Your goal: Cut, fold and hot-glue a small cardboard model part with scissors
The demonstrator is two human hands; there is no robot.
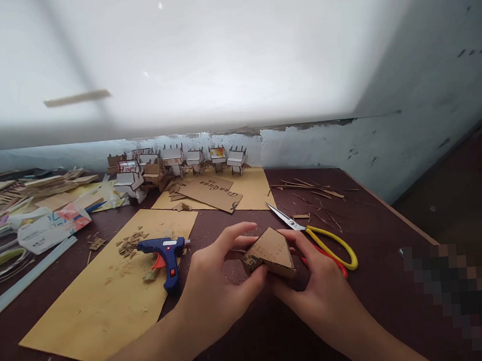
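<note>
A small brown cardboard box (270, 249) with slanted edges is held between my two hands, above the dark red table (381, 302). My left hand (218, 275) grips its left side, the thumb pressed on the near edge. Around its right side are the fingers of my right hand (313, 271). Scissors (331, 242) with yellow and red handles lie just behind and right of my right hand, blades pointing away. To the left, a blue hot glue gun (163, 252) with an orange trigger rests on its side, partly on a yellow sheet (96, 300); a red light shows on it.
Several small cardboard models (173, 159) stand along the wall. Before them, printed cardboard (212, 192) lies on another yellow sheet (258, 193). Thin cardboard strips (311, 187) are at the back right. Wood pieces, a plastic bag (46, 230) and tape rolls (5, 263) crowd the left.
</note>
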